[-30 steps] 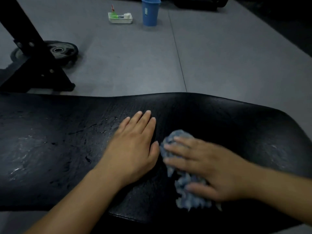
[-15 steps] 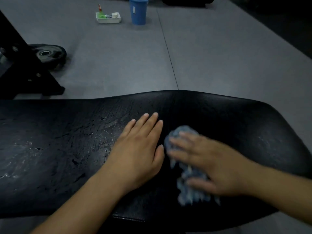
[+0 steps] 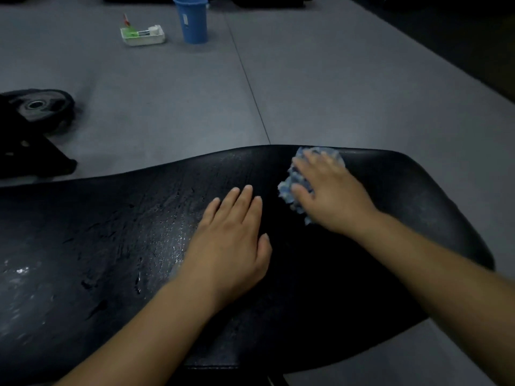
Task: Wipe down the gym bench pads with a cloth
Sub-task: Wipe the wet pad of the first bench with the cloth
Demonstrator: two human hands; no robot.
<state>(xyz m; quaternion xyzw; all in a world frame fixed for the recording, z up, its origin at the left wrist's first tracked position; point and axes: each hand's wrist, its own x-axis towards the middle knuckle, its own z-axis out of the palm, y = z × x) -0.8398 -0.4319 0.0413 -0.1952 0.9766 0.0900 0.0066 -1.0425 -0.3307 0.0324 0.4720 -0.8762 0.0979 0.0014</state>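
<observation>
The pad (image 3: 111, 232) looked like black vinyl. It was cracked and rough toward nine o'clock, where wet specks shone glossy, and smoother and duller toward three o'clock. At one o'clock on it, the cloth (image 3: 291, 176) was soft, nubbly blue-grey fabric. The floor (image 3: 334, 93) was smooth and matt grey. At twelve o'clock stood a smooth blue plastic cup (image 3: 193, 22) beside a white plastic tray (image 3: 143, 37). At ten o'clock lay a dull black weight plate (image 3: 41, 107) with a metal hub.
</observation>
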